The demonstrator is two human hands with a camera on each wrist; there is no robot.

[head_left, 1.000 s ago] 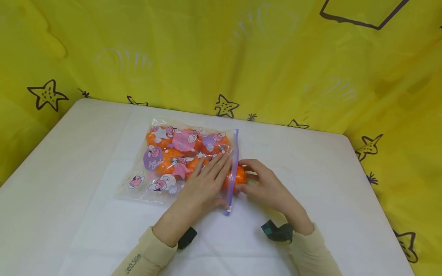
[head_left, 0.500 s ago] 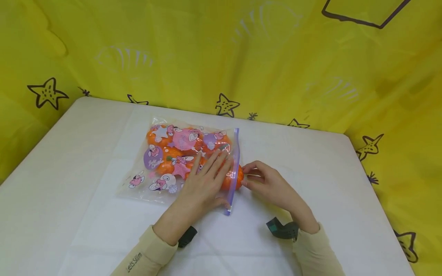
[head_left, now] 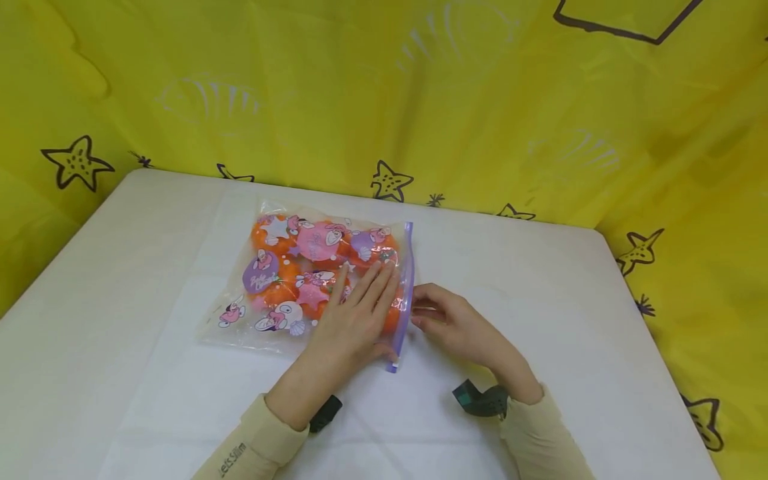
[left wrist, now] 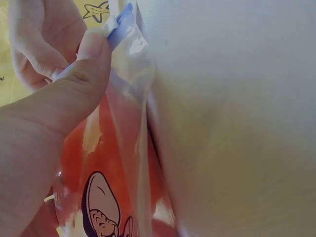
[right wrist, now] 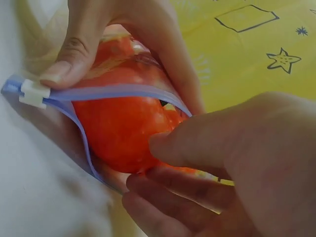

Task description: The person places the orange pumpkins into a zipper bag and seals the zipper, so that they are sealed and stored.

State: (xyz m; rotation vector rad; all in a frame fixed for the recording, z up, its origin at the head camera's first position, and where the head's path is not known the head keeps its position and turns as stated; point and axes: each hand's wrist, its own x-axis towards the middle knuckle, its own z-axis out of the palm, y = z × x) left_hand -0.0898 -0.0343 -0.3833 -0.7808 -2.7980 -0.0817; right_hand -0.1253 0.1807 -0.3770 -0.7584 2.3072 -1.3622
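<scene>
A clear zip bag (head_left: 240, 330) with pink and purple cartoon prints lies on the table, holding several round orange fruit-like pieces (head_left: 318, 240). My left hand (head_left: 357, 327) rests on top of the bag with its fingers straight; its thumb lies near the white zip slider (right wrist: 34, 94). At the bag's right end, the purple zip edge (right wrist: 118, 91) gapes in the right wrist view. Just inside that mouth sits one orange-red piece (right wrist: 118, 133). My right hand (head_left: 456, 327) touches it at the opening, thumb on its side and fingertips under it. Its far side is hidden by the bag.
A white table (head_left: 540, 293) carries the bag. Behind it hangs a yellow cloth (head_left: 336, 100) with starfish drawings. Dark wrist mounts (head_left: 480, 398) sit beside the sleeves.
The orange piece at the mouth has gone left, from sticking out past the zip edge to inside the bag. My right hand moved right, then back left with it. My left hand stayed on the bag.
</scene>
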